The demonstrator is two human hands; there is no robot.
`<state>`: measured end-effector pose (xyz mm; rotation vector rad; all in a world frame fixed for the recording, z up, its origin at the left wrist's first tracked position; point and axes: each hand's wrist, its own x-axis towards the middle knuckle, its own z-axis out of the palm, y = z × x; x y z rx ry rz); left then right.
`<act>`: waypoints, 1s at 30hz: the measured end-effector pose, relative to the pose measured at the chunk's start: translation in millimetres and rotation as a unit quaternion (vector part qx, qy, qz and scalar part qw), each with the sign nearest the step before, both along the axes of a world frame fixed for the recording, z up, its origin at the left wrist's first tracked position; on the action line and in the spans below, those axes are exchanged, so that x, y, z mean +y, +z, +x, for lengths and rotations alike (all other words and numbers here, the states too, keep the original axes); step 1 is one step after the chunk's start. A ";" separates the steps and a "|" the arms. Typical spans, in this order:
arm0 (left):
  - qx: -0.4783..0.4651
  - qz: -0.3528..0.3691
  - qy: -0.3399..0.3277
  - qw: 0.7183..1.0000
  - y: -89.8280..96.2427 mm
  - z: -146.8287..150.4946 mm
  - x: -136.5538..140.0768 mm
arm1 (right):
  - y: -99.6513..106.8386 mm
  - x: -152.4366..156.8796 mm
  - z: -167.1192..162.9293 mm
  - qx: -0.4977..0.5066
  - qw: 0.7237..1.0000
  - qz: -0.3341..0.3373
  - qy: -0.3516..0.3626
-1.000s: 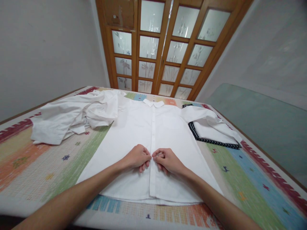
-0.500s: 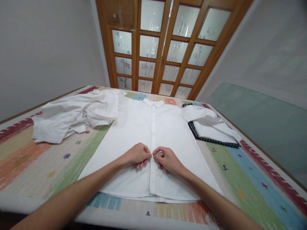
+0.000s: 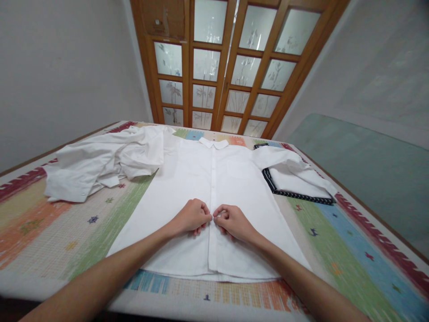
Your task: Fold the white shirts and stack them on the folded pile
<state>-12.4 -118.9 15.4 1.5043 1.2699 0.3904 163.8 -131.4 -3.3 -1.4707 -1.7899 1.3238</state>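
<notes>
A white button-up shirt lies spread flat, front side up, with its collar at the far end and its hem towards me. My left hand and my right hand meet at the front placket, in the lower half of the shirt. Both pinch the placket edge between thumb and forefinger, fingertips almost touching. The other fingers are curled under. Whatever button sits between the fingertips is hidden. Further up the placket, small buttons show in a line.
Crumpled white cloth, with a cuff-like end, lies at the left. At the right, a shirt sleeve rests over a black-edged white cloth. A patterned tablecloth covers the table. Wooden glazed doors stand beyond.
Both hands stay pinched at the same spot on the placket, with only a slight shift of the fingers. The view has moved very slightly.
</notes>
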 end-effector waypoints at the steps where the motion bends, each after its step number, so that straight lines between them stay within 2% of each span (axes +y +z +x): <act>1: -0.002 0.005 0.001 1.000 -1.6 0.1 0.2 | 1.2 -0.4 0.0 -0.005 1.000 0.004 0.001; 7: -0.014 0.002 0.002 1.000 -7.3 -1.4 0.8 | 8.0 -5.4 -3.3 -0.074 0.994 0.081 -0.004; 9: -0.034 -0.009 0.006 0.999 -7.1 -1.7 -0.2 | 7.3 -5.6 -4.5 -0.068 0.995 0.068 -0.004; 12: -0.051 -0.017 0.020 0.998 -7.4 -1.5 -1.7 | 4.4 -3.3 -5.1 -0.028 1.000 0.004 -0.004; 14: -0.058 -0.019 0.022 0.998 -8.5 -1.3 -2.1 | 3.4 -1.3 -5.0 -0.019 1.000 -0.012 0.004; 18: -0.060 -0.019 0.013 0.998 -9.0 -0.6 -3.2 | 5.0 1.4 -5.1 -0.045 0.999 0.014 0.025; 24: -0.040 0.016 0.044 0.998 -3.9 2.1 -8.0 | 3.1 3.0 -5.6 -0.025 0.999 0.004 0.025; 30: -0.065 -0.035 0.053 0.996 -13.8 4.4 -2.6 | 0.3 2.5 -4.2 -0.022 0.999 0.007 0.029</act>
